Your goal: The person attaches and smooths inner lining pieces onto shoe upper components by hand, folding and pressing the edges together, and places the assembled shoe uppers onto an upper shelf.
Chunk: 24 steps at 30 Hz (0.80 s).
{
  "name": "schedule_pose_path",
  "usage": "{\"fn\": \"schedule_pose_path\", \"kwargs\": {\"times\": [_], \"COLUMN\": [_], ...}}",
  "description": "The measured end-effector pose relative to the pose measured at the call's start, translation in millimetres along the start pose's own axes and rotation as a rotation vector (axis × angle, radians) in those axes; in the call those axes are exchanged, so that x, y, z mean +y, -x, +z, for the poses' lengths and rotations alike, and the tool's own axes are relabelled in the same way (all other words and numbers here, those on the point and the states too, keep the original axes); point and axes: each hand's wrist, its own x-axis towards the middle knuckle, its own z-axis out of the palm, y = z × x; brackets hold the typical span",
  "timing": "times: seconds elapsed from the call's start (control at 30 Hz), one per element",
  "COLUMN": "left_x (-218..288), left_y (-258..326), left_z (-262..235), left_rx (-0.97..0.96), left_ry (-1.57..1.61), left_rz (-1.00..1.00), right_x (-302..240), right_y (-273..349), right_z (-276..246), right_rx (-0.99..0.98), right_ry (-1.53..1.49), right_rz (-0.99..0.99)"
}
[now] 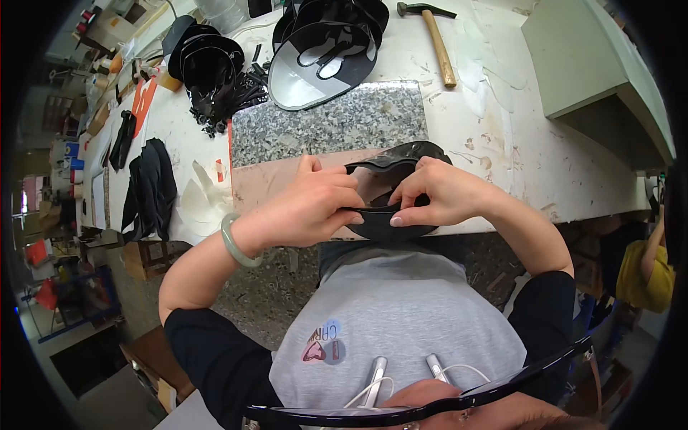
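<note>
A black, curved piece (390,228) with a hollow middle and a glossy far side stands at the table's near edge; its exact kind is unclear. My left hand (304,208), below a pale green bangle (241,244), pinches its near rim at the left, thumb outside and fingers partly inside. Just to the right, my right hand (444,190) grips the same rim between thumb and fingertips, its fingers bent into the hollow. Under the piece lies a pinkish board (265,188), and beyond that a speckled stone slab (326,118).
A hammer (436,46) with a wooden handle rests at the back. Black and grey curved pieces (326,64) are stacked beyond the slab, with a black bundle (209,68) beside them. Dark flat pieces (150,188) lie left. A pale green cabinet (584,61) stands right.
</note>
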Motion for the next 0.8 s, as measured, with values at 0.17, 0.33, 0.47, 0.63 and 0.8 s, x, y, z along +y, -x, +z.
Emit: {"fn": "schedule_pose_path", "kwargs": {"times": [0.17, 0.33, 0.47, 0.63, 0.8], "left_x": [3.7, 5.5, 10.2, 18.1, 16.6], "left_y": [-0.9, -1.6, -10.6, -20.6, -16.4], "left_z": [6.6, -2.1, -5.5, -12.4, -7.6], "left_rx": [0.028, 0.012, -0.023, -0.041, -0.053], "left_ry": [0.06, 0.23, 0.074, 0.046, 0.286], "left_rz": [-0.065, -0.103, -0.041, -0.104, -0.084], "right_x": [7.6, -13.5, -20.6, -29.0, -29.6], "right_y": [-1.9, -2.5, 1.7, 8.1, 11.2], "right_z": [0.4, -8.7, -2.7, -14.7, -28.4], "right_rx": [0.033, 0.029, 0.171, 0.19, -0.046], "right_ry": [-0.042, -0.016, 0.176, 0.193, -0.076], "right_rz": [0.03, 0.097, -0.18, -0.16, 0.15]}}
